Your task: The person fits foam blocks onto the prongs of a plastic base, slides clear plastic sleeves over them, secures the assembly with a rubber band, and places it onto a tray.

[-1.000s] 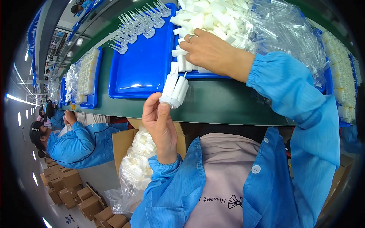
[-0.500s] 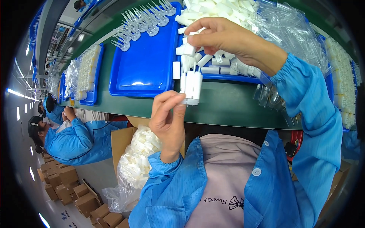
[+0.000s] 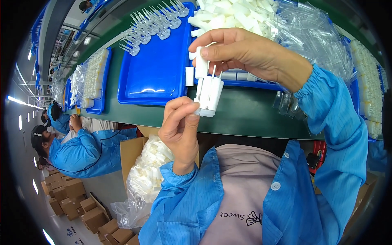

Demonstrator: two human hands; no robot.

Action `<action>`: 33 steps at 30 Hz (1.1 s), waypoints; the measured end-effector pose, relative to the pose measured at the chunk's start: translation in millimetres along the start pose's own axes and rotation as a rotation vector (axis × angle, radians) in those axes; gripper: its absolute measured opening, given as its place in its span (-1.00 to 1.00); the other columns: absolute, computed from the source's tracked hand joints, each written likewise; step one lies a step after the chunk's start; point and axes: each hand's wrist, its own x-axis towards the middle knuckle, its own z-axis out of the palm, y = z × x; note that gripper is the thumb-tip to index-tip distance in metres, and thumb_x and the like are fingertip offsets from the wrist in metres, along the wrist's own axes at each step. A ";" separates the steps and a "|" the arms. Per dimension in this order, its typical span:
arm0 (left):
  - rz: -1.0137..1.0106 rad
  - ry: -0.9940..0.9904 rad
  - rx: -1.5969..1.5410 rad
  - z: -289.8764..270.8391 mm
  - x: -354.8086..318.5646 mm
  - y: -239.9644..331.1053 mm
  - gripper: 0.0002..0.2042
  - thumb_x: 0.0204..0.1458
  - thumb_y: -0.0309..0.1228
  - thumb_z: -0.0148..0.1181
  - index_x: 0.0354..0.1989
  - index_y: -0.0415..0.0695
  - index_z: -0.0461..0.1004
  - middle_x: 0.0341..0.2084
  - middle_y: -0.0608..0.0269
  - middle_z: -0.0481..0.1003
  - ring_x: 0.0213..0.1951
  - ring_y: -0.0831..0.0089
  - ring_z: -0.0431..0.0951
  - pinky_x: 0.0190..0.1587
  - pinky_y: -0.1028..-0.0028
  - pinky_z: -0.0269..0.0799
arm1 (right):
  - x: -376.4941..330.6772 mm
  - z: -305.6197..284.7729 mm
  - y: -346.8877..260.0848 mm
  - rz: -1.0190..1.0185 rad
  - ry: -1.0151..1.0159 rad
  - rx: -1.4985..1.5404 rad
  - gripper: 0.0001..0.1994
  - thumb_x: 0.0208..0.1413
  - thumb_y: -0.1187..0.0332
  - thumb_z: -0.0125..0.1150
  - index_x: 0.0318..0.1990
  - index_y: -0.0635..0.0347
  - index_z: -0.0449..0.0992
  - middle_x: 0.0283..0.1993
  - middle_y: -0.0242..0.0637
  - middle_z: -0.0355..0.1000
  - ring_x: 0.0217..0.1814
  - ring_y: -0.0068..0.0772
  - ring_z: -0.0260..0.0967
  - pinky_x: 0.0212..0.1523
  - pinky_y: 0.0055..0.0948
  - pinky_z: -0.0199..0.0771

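Between the thumb and fingers of my left hand (image 3: 179,128) is a clear plastic piece with upright pins (image 3: 205,111), held near its base. Several white sleeves (image 3: 210,92) stand side by side on it, and thin pin tips show above them. My right hand (image 3: 249,55) pinches another white tube (image 3: 201,64) just above the piece. Its lower end meets or overlaps one pin; how far the pin goes inside is hidden. A loose white tube (image 3: 189,76) stands beside the blue tray's right edge.
A blue tray (image 3: 151,83) holds clear pieces with upright pins (image 3: 161,24) at its far side. Behind my right hand are piles of white tubes (image 3: 234,18) and clear plastic tubes (image 3: 314,34). A box with bagged white parts (image 3: 149,163) stands below the table edge. Another person (image 3: 81,149) sits to the left.
My right hand has moved down and slightly right, bringing the white tube to a pin. The piece in my left hand has tilted a little to the right.
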 end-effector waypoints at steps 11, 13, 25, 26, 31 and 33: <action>0.201 -0.197 0.316 -6.2 3.7 3.2 -0.86 -0.06 -0.59 0.23 -0.28 -0.23 0.54 -0.34 0.20 0.40 -0.28 0.38 0.41 -0.21 0.47 0.35 | -20.8 3.3 -10.7 0.026 -0.175 -0.318 -0.81 -0.01 0.30 0.23 -0.28 0.18 0.53 -0.34 -0.50 0.41 -0.35 -0.74 0.24 -0.28 -0.66 0.26; 0.193 0.035 0.164 2.5 2.0 1.0 -0.76 -0.06 -0.48 0.27 -0.21 -0.28 0.48 -0.35 0.21 0.39 -0.27 0.35 0.41 -0.17 0.45 0.35 | -25.1 11.2 -7.9 -0.027 -0.182 -0.320 -0.84 -0.02 0.30 0.22 -0.33 0.17 0.53 -0.36 -0.50 0.41 -0.38 -0.74 0.20 -0.32 -0.64 0.23; -0.181 -0.017 0.051 -16.0 -10.0 -13.1 -0.81 0.01 -0.52 0.22 -0.20 -0.29 0.49 -0.26 0.22 0.43 -0.32 0.59 0.41 -0.23 0.63 0.33 | 43.0 -6.4 6.5 -0.347 0.198 -1.115 -0.78 -0.04 0.35 0.20 -0.24 0.23 0.54 -0.30 -0.23 0.49 -0.22 -0.28 0.44 -0.19 -0.35 0.39; -0.174 -0.020 0.079 -16.2 -10.2 -14.2 -0.82 0.00 -0.52 0.22 -0.20 -0.28 0.50 -0.26 0.23 0.42 -0.32 0.59 0.40 -0.24 0.64 0.32 | 51.6 -5.3 12.3 -0.323 0.235 -1.267 -0.80 -0.06 0.35 0.22 -0.26 0.21 0.55 -0.28 -0.23 0.49 -0.17 -0.24 0.42 -0.17 -0.30 0.37; -0.121 0.016 0.149 -19.9 -13.8 -12.7 -0.84 -0.01 -0.54 0.22 -0.23 -0.25 0.53 -0.29 0.24 0.42 -0.31 0.56 0.39 -0.25 0.63 0.31 | 81.5 12.2 36.2 -0.239 0.234 -1.668 -0.85 -0.11 0.34 0.28 -0.34 0.13 0.55 -0.26 -0.27 0.45 -0.07 -0.25 0.36 -0.11 -0.23 0.29; -0.080 0.030 0.231 -21.8 -15.0 -12.0 -0.86 -0.03 -0.56 0.22 -0.26 -0.24 0.54 -0.33 0.23 0.44 -0.30 0.52 0.40 -0.26 0.60 0.30 | 81.9 15.0 33.3 -0.263 0.204 -1.722 -0.87 -0.11 0.32 0.28 -0.36 0.09 0.54 -0.29 -0.31 0.43 -0.07 -0.28 0.33 -0.08 -0.22 0.24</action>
